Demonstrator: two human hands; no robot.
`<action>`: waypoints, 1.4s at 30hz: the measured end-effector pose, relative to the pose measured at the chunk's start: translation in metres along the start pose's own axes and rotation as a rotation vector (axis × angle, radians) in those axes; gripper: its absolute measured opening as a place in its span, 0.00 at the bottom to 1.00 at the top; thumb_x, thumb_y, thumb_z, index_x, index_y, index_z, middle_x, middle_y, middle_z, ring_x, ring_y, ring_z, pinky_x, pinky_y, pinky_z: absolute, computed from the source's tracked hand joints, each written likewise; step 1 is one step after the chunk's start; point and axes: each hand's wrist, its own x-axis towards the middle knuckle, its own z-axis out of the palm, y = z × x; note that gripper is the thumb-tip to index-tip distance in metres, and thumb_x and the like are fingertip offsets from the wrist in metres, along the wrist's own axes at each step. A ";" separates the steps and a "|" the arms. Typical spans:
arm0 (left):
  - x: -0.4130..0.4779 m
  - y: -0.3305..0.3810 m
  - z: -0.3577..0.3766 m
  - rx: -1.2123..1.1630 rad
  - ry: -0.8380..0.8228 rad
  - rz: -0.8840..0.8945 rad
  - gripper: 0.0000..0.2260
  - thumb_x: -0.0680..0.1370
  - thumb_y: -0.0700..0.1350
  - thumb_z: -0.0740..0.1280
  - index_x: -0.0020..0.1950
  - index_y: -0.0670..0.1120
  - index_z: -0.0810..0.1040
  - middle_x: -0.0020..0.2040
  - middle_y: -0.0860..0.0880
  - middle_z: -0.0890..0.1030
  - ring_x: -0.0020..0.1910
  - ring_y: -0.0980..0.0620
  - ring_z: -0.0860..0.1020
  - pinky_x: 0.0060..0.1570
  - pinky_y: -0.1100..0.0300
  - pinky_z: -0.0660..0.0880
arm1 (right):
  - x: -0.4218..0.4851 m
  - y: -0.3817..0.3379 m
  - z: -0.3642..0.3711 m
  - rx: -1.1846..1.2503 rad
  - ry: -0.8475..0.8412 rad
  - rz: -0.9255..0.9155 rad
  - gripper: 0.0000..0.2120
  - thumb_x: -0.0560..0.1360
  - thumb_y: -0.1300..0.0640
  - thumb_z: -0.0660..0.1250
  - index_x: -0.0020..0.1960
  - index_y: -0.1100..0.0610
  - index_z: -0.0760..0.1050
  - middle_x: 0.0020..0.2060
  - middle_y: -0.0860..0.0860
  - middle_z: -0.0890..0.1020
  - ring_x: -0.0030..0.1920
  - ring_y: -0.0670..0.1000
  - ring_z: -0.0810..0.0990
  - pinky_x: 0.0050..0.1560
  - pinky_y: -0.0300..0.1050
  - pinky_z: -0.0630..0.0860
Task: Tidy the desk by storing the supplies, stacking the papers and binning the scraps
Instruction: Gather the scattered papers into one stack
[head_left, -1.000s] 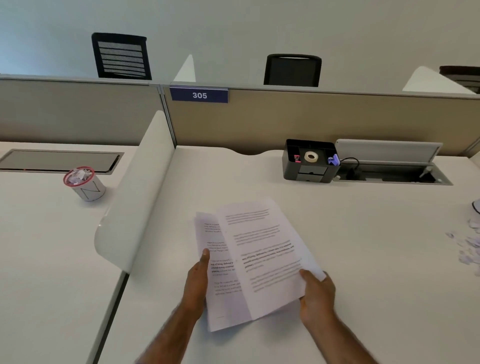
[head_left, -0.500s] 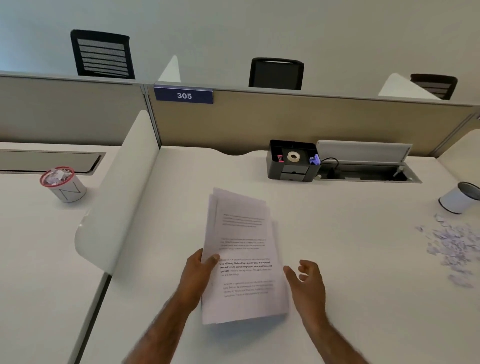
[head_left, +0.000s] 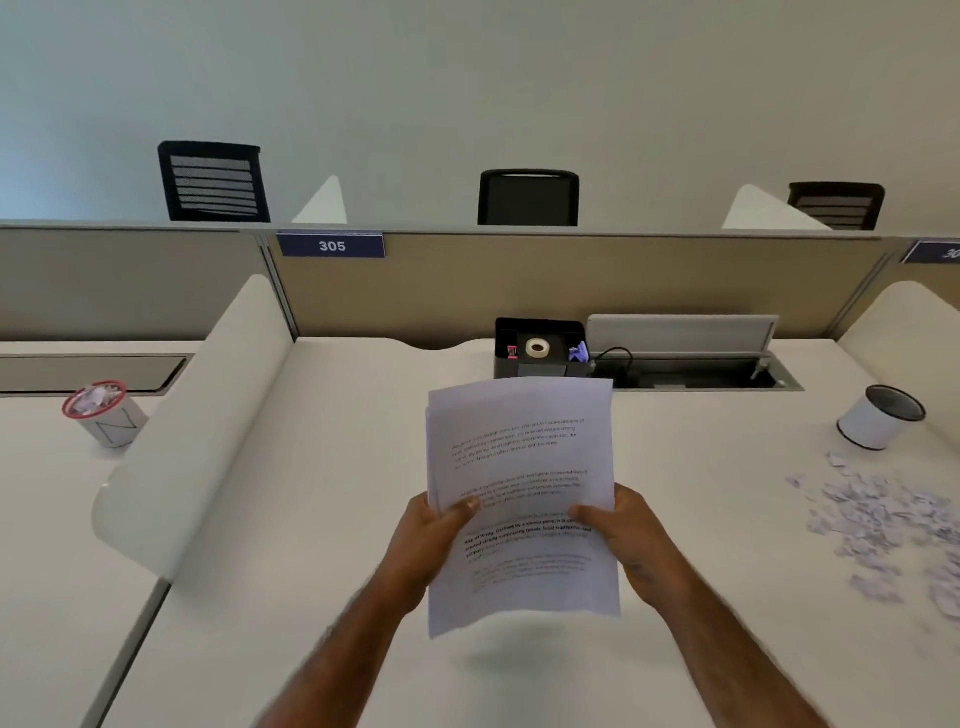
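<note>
The table (head_left: 337, 493) fills the lower frame. Above its middle, the papers (head_left: 519, 457) are held clear of the surface with the print facing me, and their shadow lies on the table below. The sheets aren't square, since a second edge shows at the stack's upper left. My first worry is a sheet sliding out if the grip slackens while they're tapped level.

At the right of the frame the scraps (head_left: 883, 519) lie scattered and not yet binned. I judge that a stack dropped down hard, or a forearm sweeping across, could scatter them further.

The left hand (head_left: 431, 540) grips the stack's left edge with its thumb across the text, and the right hand (head_left: 634, 540) grips the right edge the same way (both curled on paper, so neither is free to catch a slip).

The white tin (head_left: 878, 423) stands just above the scraps, open-mouthed. It looks light enough to tip if nudged.

The black organiser (head_left: 540, 364) sits at centre back, just above the stack's top edge
</note>
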 end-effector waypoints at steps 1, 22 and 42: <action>0.001 -0.002 0.010 0.003 0.030 0.015 0.16 0.76 0.52 0.69 0.61 0.48 0.83 0.53 0.47 0.88 0.50 0.43 0.87 0.52 0.43 0.84 | 0.000 0.002 -0.006 -0.024 0.010 -0.029 0.13 0.74 0.67 0.69 0.55 0.56 0.82 0.49 0.54 0.87 0.49 0.57 0.86 0.54 0.58 0.82; 0.008 -0.015 0.076 -0.001 0.267 0.074 0.14 0.74 0.53 0.73 0.56 0.49 0.86 0.49 0.49 0.88 0.49 0.43 0.86 0.51 0.42 0.84 | 0.002 0.034 -0.045 0.028 0.122 -0.181 0.17 0.72 0.71 0.60 0.51 0.53 0.79 0.45 0.50 0.85 0.50 0.57 0.83 0.48 0.55 0.81; 0.011 0.006 0.077 -0.014 0.190 0.159 0.13 0.73 0.54 0.75 0.56 0.52 0.87 0.51 0.48 0.88 0.50 0.44 0.86 0.51 0.46 0.83 | 0.003 0.013 -0.049 0.031 0.110 -0.258 0.17 0.74 0.67 0.62 0.53 0.49 0.78 0.44 0.47 0.84 0.47 0.51 0.83 0.43 0.44 0.81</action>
